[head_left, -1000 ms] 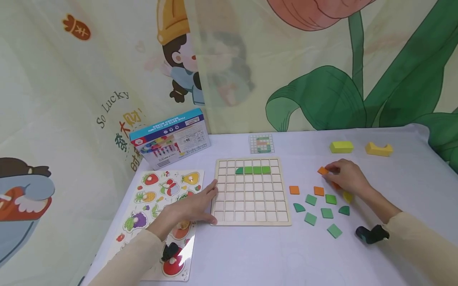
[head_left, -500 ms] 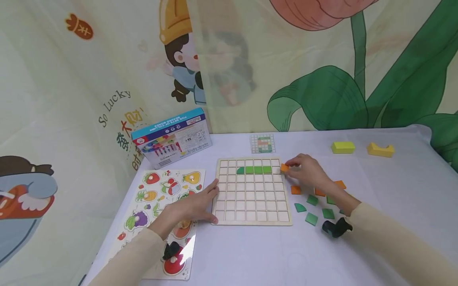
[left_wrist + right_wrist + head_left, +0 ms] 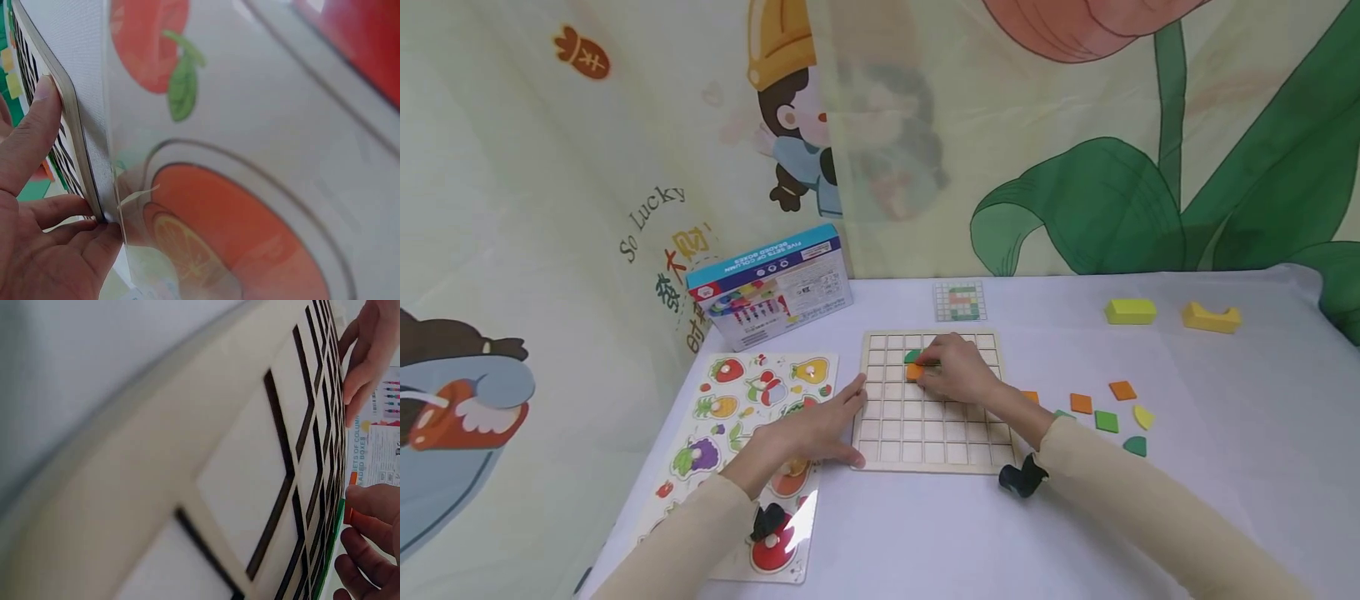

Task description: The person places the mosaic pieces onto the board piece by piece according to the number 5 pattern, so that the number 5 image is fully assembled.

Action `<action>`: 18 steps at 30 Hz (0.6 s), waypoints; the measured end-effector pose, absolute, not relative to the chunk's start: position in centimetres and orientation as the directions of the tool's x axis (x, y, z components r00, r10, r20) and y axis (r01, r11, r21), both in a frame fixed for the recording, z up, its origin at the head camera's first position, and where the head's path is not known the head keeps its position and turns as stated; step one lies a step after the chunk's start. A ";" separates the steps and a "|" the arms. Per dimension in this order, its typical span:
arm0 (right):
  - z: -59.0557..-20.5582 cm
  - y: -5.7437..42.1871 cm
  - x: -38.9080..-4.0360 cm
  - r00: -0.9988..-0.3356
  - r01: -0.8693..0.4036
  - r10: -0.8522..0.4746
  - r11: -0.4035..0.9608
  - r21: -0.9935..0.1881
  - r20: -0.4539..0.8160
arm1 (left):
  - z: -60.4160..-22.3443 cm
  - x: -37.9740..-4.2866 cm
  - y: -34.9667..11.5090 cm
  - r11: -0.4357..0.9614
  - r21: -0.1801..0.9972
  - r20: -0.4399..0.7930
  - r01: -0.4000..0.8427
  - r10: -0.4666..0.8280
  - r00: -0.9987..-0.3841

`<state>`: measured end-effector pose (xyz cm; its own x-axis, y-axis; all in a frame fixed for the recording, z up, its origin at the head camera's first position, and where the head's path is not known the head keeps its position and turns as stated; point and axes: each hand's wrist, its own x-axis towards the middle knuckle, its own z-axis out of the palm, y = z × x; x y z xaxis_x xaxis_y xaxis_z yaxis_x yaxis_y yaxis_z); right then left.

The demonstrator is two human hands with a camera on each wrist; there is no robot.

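My right hand pinches an orange square tile over the upper part of the wooden grid board. The tile sits just below a green quarter-round piece in the board; the hand covers the row beside it. In the right wrist view, thumb and finger hold the orange tile low at the board; whether it lies fully in a cell I cannot tell. My left hand rests along the board's left edge, fingers extended, with the thumb touching the board's rim in the left wrist view.
Loose orange tiles, green tiles and a yellow piece lie right of the board. Behind it is a small pattern card. A fruit puzzle sheet, a box and yellow blocks stand around.
My right hand has carried the orange tile leftward from the loose pieces, past the board's right edge, to the grid under the green row. The left hand has stayed at the board's edge.
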<state>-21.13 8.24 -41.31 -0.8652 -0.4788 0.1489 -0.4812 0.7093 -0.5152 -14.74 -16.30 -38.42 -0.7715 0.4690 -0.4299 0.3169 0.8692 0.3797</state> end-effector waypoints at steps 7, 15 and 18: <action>-41.6 7.6 -21.3 -0.877 -0.467 -0.457 0.742 -0.481 0.147 | -38.3 -14.8 -16.3 0.865 0.386 -0.427 0.320 0.476 -0.769; -41.7 7.4 -21.1 -0.896 -0.427 -0.429 0.771 -0.473 0.111 | -38.3 -14.8 -16.3 0.867 0.390 -0.434 0.310 0.470 -0.768; -41.7 7.3 -21.0 -0.900 -0.419 -0.423 0.773 -0.476 0.104 | -38.2 -14.8 -16.3 0.869 0.389 -0.440 0.307 0.467 -0.767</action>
<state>-21.04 7.31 -41.71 -0.9000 -0.4234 0.1036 -0.4186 0.7732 -0.4764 -14.81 -16.25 -38.24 -0.7668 0.4673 -0.4401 0.3065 0.8689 0.3886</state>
